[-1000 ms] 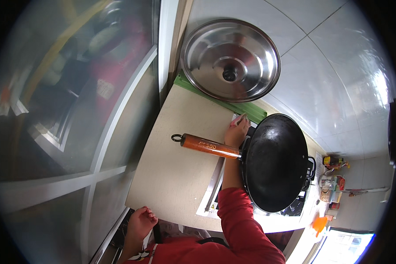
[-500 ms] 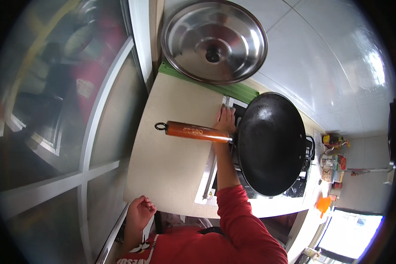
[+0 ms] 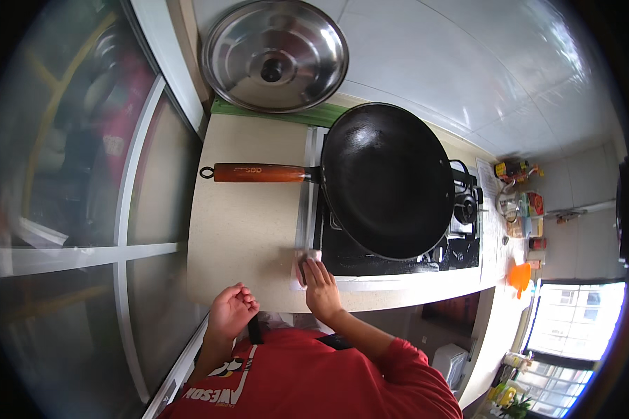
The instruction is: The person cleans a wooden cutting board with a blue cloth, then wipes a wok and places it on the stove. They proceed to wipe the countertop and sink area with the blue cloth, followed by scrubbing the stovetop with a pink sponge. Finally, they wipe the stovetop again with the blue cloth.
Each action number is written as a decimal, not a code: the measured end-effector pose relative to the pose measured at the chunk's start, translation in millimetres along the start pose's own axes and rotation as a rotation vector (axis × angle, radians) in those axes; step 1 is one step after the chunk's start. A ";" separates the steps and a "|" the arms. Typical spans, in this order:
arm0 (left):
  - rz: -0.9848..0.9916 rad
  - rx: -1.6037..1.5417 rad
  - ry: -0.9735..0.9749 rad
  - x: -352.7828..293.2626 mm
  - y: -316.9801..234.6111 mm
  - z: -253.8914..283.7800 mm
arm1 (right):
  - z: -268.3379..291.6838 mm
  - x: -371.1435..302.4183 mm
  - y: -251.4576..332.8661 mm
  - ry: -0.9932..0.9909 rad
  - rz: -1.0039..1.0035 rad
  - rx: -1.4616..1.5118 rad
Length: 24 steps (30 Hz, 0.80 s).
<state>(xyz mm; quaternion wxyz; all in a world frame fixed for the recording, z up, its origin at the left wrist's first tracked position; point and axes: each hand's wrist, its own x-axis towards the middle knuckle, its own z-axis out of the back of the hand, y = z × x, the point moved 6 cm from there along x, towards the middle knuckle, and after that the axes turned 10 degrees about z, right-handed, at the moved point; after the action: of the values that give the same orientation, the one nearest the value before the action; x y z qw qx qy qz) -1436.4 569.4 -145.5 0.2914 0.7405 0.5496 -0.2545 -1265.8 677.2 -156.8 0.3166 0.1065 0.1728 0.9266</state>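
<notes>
A small greyish-pink cloth lies at the near left corner of the black gas stove. My right hand presses down on it with the fingers together. My left hand hovers by the counter's front edge, fingers curled in and nothing visible in them. Beyond my right hand, a large black wok rests over the stove, and its orange-brown wooden handle points left across the beige counter.
A steel lid leans on the tiled wall at the back left, above a green strip. Left of the counter stands a framed glass door. Jars, packets and an orange item line the far right, near a bright window.
My right hand has slid with the cloth from the stove's far left side, behind the wok handle, to its near left corner. My left hand stays curled. The whole view has shifted.
</notes>
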 end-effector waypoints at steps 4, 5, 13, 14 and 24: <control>0.017 0.071 0.020 -0.9 2.3 -10.6 | -13.8 71.5 -11.2 -0.079 0.048 -0.262; 0.015 0.085 0.025 -0.8 1.4 -13.6 | -14.1 92.8 -20.1 -0.135 0.020 -0.318; 0.004 0.137 -0.004 -7.1 1.3 -19.4 | -29.2 31.7 16.0 -0.081 0.005 -0.245; 0.011 0.140 -0.005 -5.7 3.5 -19.2 | -25.1 11.8 24.5 -0.073 0.062 -0.200; 0.088 0.296 -0.022 19.7 83.0 -71.2 | 48.7 -22.4 -77.8 -0.279 -0.035 -0.374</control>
<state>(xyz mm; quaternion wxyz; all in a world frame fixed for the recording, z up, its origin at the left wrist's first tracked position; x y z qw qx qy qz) -1347.2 614.4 -96.7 0.1960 0.7958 0.4700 -0.3277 -1190.7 733.1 -144.3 0.3677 0.1703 -0.0454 0.9131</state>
